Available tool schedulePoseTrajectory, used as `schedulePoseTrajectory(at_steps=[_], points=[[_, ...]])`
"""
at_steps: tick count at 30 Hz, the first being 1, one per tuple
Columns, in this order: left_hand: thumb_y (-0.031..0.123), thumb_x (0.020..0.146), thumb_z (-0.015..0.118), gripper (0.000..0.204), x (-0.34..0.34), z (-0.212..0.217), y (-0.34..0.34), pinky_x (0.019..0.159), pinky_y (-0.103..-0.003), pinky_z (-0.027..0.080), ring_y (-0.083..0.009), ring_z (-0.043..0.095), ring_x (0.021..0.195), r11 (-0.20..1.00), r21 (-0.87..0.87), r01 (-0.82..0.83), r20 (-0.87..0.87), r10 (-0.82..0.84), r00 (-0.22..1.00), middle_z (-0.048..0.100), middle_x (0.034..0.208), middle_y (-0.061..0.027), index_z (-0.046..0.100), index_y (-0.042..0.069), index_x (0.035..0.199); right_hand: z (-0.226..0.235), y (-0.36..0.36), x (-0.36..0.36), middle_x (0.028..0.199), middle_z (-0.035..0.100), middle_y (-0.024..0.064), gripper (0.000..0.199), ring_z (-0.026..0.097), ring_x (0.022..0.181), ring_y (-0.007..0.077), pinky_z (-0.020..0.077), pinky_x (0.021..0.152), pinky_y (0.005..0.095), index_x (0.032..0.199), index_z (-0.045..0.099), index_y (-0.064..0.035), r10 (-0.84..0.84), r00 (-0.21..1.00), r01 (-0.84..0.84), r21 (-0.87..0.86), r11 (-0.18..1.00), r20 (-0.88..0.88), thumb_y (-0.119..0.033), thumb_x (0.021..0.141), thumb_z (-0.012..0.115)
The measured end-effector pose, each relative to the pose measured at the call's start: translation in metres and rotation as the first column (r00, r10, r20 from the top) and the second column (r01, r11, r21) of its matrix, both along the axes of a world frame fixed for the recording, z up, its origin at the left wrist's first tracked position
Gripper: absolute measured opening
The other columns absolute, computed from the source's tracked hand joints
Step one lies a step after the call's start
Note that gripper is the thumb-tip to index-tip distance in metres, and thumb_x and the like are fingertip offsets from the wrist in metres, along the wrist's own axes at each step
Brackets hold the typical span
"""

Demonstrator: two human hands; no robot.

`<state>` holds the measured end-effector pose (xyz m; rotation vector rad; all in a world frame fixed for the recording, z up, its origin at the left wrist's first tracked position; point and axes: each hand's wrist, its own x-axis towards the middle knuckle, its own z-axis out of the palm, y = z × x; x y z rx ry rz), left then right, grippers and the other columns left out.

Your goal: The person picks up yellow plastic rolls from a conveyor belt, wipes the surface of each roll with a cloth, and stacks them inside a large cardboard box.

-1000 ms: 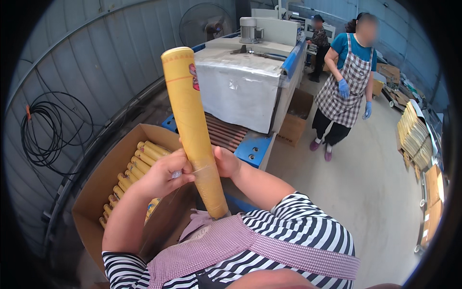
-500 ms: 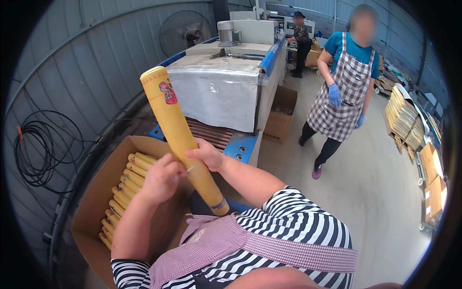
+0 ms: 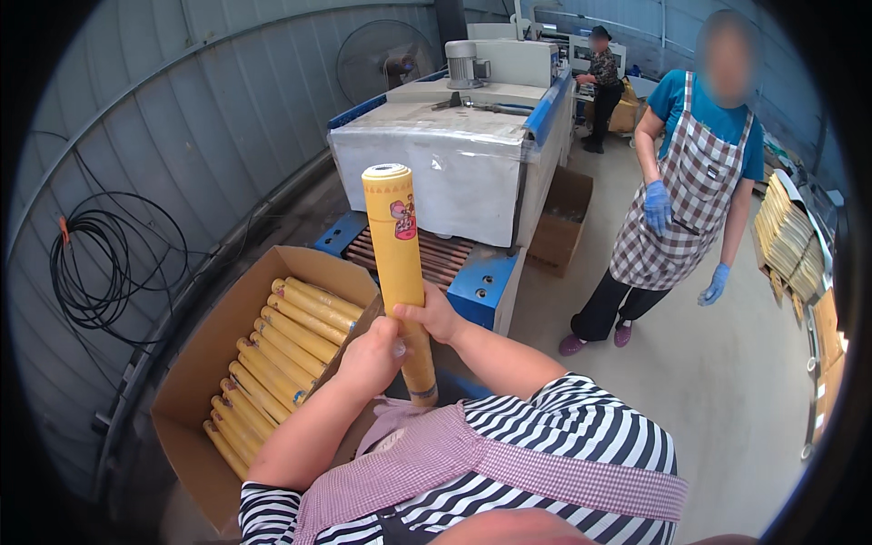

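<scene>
A long yellow printed roll [image 3: 392,259] stands nearly upright in front of my apron, its white-edged top end facing up. My right hand [image 3: 435,314] is wrapped round its middle from the right. Against its left side my left hand [image 3: 371,358] is closed, with a small whitish, clear-looking bit at the fingertips that is too small to name. To the left, an open cardboard box [image 3: 193,381] holds several similar yellow rolls [image 3: 277,363] lying side by side at a slant.
Beyond the box is a machine [image 3: 427,177] with a roller bed [image 3: 427,252] and blue corners. A co-worker [image 3: 686,182] in a checked apron and blue gloves stands at right. Another person [image 3: 601,86] is farther back. Coiled black cable [image 3: 109,263] hangs on the left wall; stacked sheets [image 3: 790,232] stand far right.
The roll has swung from a leftward tilt to nearly upright. My left hand has come up against its side. More rolls in the box show. The co-worker has stepped nearer.
</scene>
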<state>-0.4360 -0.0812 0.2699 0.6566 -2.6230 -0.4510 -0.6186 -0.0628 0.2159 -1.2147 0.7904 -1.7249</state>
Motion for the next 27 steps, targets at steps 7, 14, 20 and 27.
schedulePoseTrajectory(at_steps=[7,14,20,27], points=[[0.018,0.076,0.074,0.026,-0.001,-0.017,0.015,0.065,-0.044,0.054,-0.0347,0.064,0.08,0.978,-0.207,0.033,0.107,-0.011,0.994,0.057,0.094,-0.0132,0.059,0.008,0.094,-0.007,0.004,0.014,0.112,0.059,0.0026,0.054,0.055,0.103,0.0125,0.0467,0.092,0.0298,0.127,0.054,-0.0049,-0.146,0.989,0.145,-0.06,0.988,-0.02,-0.019,0.081,0.078],[0.015,0.078,0.073,0.018,0.024,-0.04,0.017,0.062,-0.041,0.051,-0.0301,0.06,0.07,0.879,-0.295,0.376,0.214,-0.323,0.922,0.054,0.082,-0.01,0.057,0.008,0.072,-0.009,0.014,-0.008,0.106,0.062,0.0049,0.061,0.059,0.097,0.0145,0.0491,0.088,0.0299,0.126,0.054,-0.0021,0.264,0.962,-0.265,-0.011,0.964,-0.067,-0.026,0.077,0.082],[0.01,0.084,0.071,0.028,0.011,-0.052,-0.02,0.063,-0.035,0.042,-0.025,0.051,0.07,0.887,0.235,0.397,-0.236,-0.344,0.909,0.048,0.074,-0.0084,0.049,0.007,0.068,0.027,0.033,-0.069,0.106,0.069,0.015,0.071,0.065,0.102,0.025,0.0523,0.089,0.0363,0.124,0.057,0.0036,0.581,0.814,-0.58,-0.026,0.814,0.01,-0.041,0.073,0.081],[0.007,0.076,0.061,0.03,-0.086,-0.116,-0.013,0.083,-0.045,0.051,-0.0364,0.062,0.095,0.918,0.263,0.297,0.202,-0.353,0.914,0.062,0.096,-0.0148,0.065,0.014,0.104,0.067,0.052,-0.167,0.097,0.063,0.0116,0.057,0.062,0.093,0.0227,0.0494,0.082,0.0341,0.109,0.063,0.0012,0.258,0.963,-0.267,-0.186,0.946,-0.073,-0.044,0.076,0.076]])
